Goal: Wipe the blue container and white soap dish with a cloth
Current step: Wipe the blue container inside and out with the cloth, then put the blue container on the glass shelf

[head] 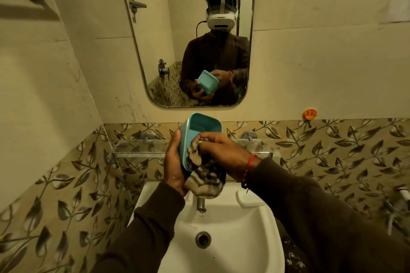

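Note:
My left hand [175, 162] grips the blue container [199, 126] from its left side and holds it above the sink, tilted with its open mouth toward me. My right hand [221, 150] is closed on a striped brown-and-cream cloth [204, 179] and presses it against the container's lower rim and inside. The rest of the cloth hangs down below both hands. A white soap dish [248, 200] lies on the sink's right back ledge.
A white sink [233, 228] with a metal tap [201, 205] and a drain [203, 239] is below the hands. A glass shelf [137, 146] runs along the leaf-patterned tiles. A mirror [188, 29] hangs above. An orange hook [310, 114] is on the right wall.

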{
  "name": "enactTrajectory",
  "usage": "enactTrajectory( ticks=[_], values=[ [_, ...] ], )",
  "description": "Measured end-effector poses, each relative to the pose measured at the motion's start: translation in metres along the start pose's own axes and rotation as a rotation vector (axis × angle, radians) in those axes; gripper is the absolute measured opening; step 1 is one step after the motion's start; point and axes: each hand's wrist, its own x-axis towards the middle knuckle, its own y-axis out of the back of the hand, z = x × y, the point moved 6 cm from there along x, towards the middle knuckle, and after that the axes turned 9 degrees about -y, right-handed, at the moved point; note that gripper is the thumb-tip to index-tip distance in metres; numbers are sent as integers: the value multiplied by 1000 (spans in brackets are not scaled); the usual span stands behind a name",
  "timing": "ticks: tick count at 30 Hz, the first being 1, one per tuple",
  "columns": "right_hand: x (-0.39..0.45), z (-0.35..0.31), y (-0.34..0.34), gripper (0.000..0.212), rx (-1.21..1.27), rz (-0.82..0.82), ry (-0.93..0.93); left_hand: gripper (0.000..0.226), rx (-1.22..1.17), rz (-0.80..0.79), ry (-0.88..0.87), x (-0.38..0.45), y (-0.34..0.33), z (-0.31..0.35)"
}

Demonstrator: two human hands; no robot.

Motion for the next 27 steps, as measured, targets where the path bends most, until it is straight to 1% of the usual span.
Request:
enactTrajectory(
  ticks=[2, 3, 5, 6, 7, 8, 10, 11, 13, 15, 17, 18, 20, 23, 25, 27],
  values=[
    [2, 0, 0, 23, 283, -28, -19, 67, -78, -23, -11, 0, 3, -1],
    [3, -1, 0, 22, 402, -72, -29, 67, -77, -23, -31, 1, 5, 3],
    [5, -4, 3, 29, 657, -189, -78, 66, -47, 7, -79, 3, 10, 13],
    [6, -6, 6, 32, 750, -217, -107, 67, -36, 43, -102, 5, 14, 18],
    [7, -7, 12, 32, 792, -199, -128, 67, -26, 86, -124, 7, 19, 22],
    [9, -9, 20, 29, 783, -142, -139, 67, -13, 122, -149, 8, 24, 25],
    [12, -10, 39, 19, 686, 14, -132, 69, 1, 150, -200, 9, 30, 29],
    [14, -8, 46, 18, 621, 80, -135, 69, 0, 149, -221, 9, 31, 31],
    [16, 2, 51, 27, 432, 149, -197, 67, -3, 135, -251, 9, 29, 34],
    [16, 11, 49, 38, 128, 192, -249, 63, -14, 129, -286, 9, 25, 35],
    [20, 16, 39, 41, -118, 226, -242, 57, -23, 150, -344, 10, 23, 35],
    [24, 16, 34, 41, -170, 240, -219, 52, -15, 163, -374, 11, 22, 34],
    [32, 17, 29, 39, -171, 290, -190, 45, 16, 184, -411, 11, 21, 33],
    [44, 17, 39, 30, -163, 410, -179, 45, 39, 150, -445, 9, 31, 38],
    [49, 17, 52, 22, -171, 505, -146, 42, 164, 140, -451, 8, 45, 47],
    [54, 16, 62, 15, -271, 572, -104, 40, 341, 136, -431, 8, 57, 55]
  ],
)
